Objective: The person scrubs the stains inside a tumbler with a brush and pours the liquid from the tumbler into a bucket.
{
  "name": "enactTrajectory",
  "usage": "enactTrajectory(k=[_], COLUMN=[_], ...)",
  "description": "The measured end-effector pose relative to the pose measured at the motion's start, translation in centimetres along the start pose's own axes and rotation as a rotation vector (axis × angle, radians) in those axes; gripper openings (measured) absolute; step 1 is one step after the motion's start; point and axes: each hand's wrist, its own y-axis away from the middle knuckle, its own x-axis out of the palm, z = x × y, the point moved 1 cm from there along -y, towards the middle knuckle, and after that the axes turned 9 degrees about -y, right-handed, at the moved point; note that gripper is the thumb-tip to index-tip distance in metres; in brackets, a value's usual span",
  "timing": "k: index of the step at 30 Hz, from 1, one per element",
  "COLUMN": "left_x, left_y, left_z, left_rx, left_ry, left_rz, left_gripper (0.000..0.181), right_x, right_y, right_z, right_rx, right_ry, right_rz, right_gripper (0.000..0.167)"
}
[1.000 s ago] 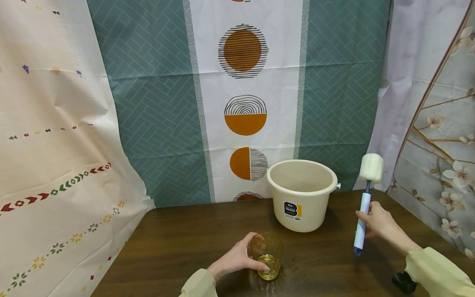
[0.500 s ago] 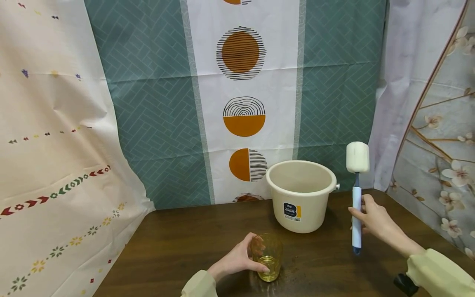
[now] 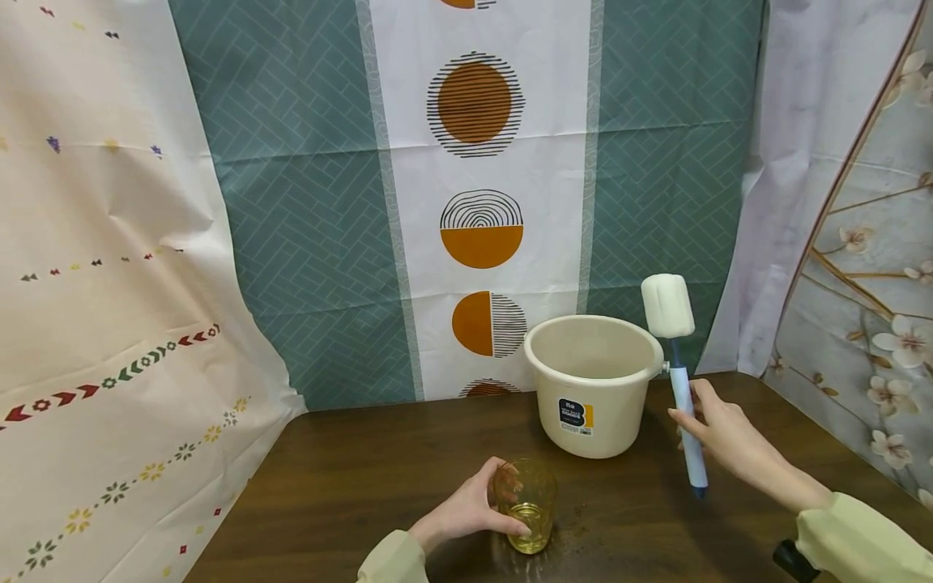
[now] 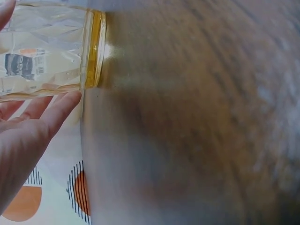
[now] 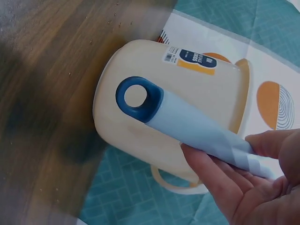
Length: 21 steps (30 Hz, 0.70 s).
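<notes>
Glass (image 3: 537, 502) is standing on the table (image 3: 350, 486), left hand (image 3: 466, 512) gripping it, before and left of the bucket (image 3: 608, 409). Bucket is standing before the hanging cloth (image 3: 481, 174). Right of it, right hand (image 3: 725, 433) is holding the brush (image 3: 681, 389).

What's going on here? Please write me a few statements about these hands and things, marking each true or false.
1. The left hand holds a yellow-tinted transparent drinking glass. True.
2. The right hand grips a pale-blue-handled brush with a white sponge head. True.
3. The sponge head is inside the glass. False: it is up in the air, apart from the glass.
4. The round cream plastic bucket carries a label. True.
5. The bucket lies on its side. False: it stands upright on the dark brown table.
</notes>
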Motion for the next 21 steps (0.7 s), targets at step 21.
enactTrajectory(k=[21], left_x=[0.1], left_y=[0.1], left_z=[-0.1], left_rx=[-0.003], left_ry=[-0.033], left_rz=[-0.014], left_gripper=[0.060], right_x=[0.7], right_y=[0.0], right_z=[1.1], right_rx=[-0.174], right_ry=[0.212], right_rz=[0.051], right_gripper=[0.027])
